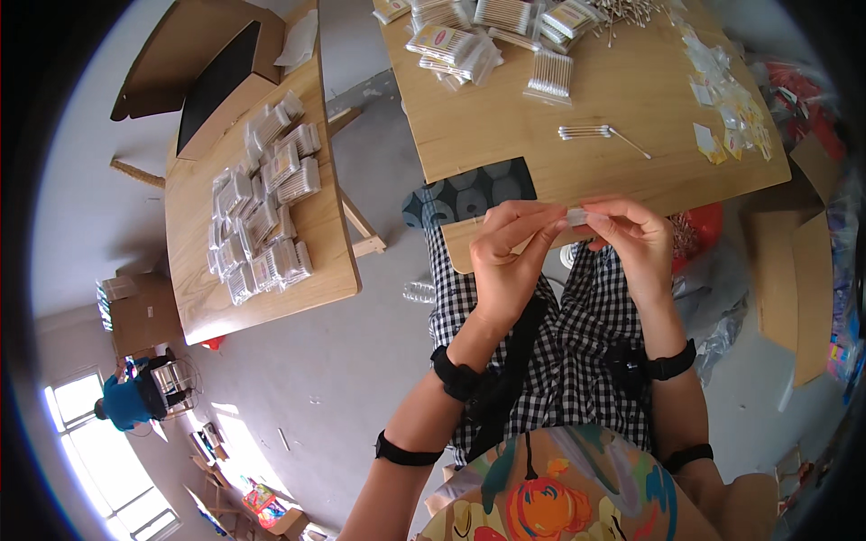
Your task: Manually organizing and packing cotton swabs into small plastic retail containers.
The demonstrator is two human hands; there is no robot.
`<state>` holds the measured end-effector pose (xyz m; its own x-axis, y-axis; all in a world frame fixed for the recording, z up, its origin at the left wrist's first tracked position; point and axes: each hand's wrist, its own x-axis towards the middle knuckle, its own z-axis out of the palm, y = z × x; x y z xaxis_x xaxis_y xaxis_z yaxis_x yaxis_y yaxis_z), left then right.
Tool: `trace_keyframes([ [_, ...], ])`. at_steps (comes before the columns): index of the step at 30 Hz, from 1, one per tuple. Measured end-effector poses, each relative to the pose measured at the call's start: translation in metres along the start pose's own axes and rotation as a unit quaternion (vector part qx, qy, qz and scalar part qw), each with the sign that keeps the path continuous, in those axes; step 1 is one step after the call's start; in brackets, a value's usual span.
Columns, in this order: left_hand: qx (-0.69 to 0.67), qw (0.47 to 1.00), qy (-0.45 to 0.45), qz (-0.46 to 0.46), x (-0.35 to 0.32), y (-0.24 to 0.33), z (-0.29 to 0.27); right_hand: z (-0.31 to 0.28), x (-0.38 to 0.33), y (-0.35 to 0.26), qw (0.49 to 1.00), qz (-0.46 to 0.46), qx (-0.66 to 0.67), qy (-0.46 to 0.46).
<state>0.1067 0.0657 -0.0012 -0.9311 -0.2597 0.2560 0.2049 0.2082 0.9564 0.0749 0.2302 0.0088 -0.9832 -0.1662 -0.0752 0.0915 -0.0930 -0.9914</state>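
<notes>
My left hand point(505, 257) and my right hand point(631, 239) are raised together over my lap, both pinching a small clear plastic packet point(575, 216) between their fingertips. Just beyond them lies the wooden table point(505, 117). On it a small bundle of cotton swabs point(586, 132) lies loose, with one swab sticking out to the right. Packed swab packets point(469, 41) are heaped at the table's far edge, and small empty bags with yellow labels point(726, 104) lie in a strip along its right side.
A second wooden table point(262, 288) on the left carries several filled clear packets point(262, 207) and a cardboard box point(207, 63). Cardboard pieces point(794, 270) and plastic bags lie on the floor at right. Another person point(126, 401) sits far off at lower left near a window.
</notes>
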Motion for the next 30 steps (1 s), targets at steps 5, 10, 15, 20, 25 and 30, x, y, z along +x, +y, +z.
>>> trace_keyframes([
  [5, 0.021, 0.999, -0.02, 0.026, -0.001, -0.012, -0.001, -0.004, -0.004, 0.01, 1.0, -0.002, -0.003, -0.004],
  [10, 0.011, 1.0, -0.025, 0.003, -0.005, -0.017, 0.002, -0.007, -0.003, 0.012, 1.0, 0.019, -0.017, -0.017],
  [15, -0.053, 0.996, -0.061, -0.049, -0.009, 0.001, -0.011, -0.006, -0.013, 0.0, 0.998, 0.032, -0.03, -0.044],
  [20, -0.062, 0.975, -0.164, -0.136, -0.019, 0.037, -0.042, -0.001, -0.036, -0.039, 0.983, 0.101, 0.153, -0.025],
  [25, -0.057, 0.945, -0.245, -0.208, -0.032, 0.079, -0.062, -0.002, -0.056, -0.066, 0.998, 0.013, 0.007, -0.061],
  [30, -0.025, 0.954, -0.282, -0.096, -0.037, 0.111, -0.06, 0.013, -0.066, -0.072, 0.992, -0.116, -0.05, -0.028],
])
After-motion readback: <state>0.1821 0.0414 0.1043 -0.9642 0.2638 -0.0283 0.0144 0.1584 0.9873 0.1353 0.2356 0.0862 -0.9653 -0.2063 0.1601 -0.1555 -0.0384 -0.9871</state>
